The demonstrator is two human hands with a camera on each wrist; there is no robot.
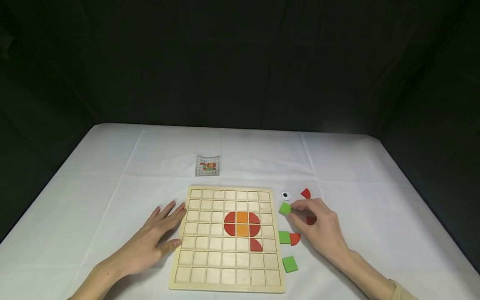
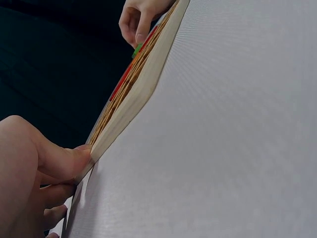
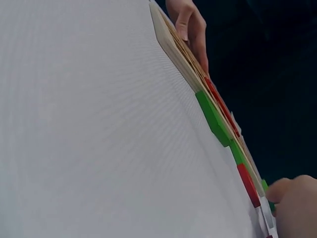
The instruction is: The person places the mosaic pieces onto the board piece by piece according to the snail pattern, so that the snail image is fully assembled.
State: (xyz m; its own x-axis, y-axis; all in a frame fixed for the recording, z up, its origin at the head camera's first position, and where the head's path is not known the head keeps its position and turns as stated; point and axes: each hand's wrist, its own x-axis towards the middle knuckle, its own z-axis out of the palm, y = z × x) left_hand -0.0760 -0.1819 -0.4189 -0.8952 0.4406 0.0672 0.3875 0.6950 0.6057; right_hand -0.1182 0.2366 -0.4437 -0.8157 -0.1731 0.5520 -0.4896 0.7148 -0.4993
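Right hand [image 1: 318, 225] pinches a green square tile [image 1: 285, 208] by its edges; it looks light, stiff, smooth. Left hand [image 1: 153, 239] rests flat, steadying the wooden board [image 1: 180, 266].

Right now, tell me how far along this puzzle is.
Done: red and orange pieces sit in the wooden board. In hand: the right hand pinches a green square; the left hand steadies the board. Left: loose green squares, red pieces and an eye piece.

free: cloth [image 1: 112, 166] left | blocked: loose pieces [image 1: 289, 238] right of board [image 1: 180, 266]
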